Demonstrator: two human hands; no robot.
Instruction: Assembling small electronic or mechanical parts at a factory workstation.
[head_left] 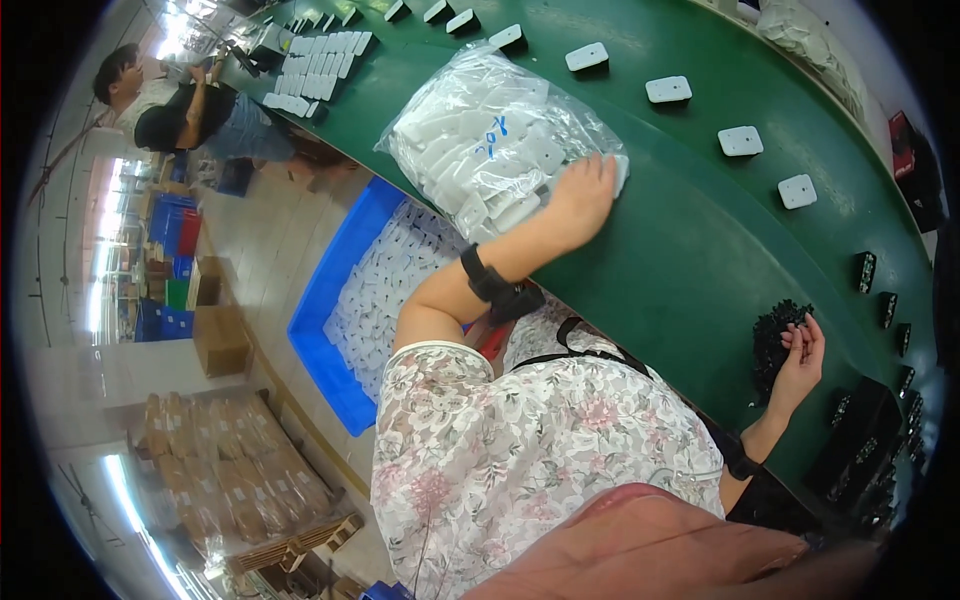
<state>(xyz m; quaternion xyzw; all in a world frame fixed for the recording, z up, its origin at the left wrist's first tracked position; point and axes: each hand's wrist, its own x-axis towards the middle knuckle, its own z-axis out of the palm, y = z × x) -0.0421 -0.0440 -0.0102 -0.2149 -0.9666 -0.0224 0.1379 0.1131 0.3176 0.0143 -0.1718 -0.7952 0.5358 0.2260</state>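
Plastic bag (492,132) of white covers (517,207), twelve o'clock; left hand (583,203) at its edge, light touch likely best. Right hand (800,366), three o'clock, at black small-parts heap (772,342). Can't tell either grip.

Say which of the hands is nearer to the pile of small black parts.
Right: the right hand is at the right side of the pile of small black parts; the left hand is farther away, at the clear plastic bag.
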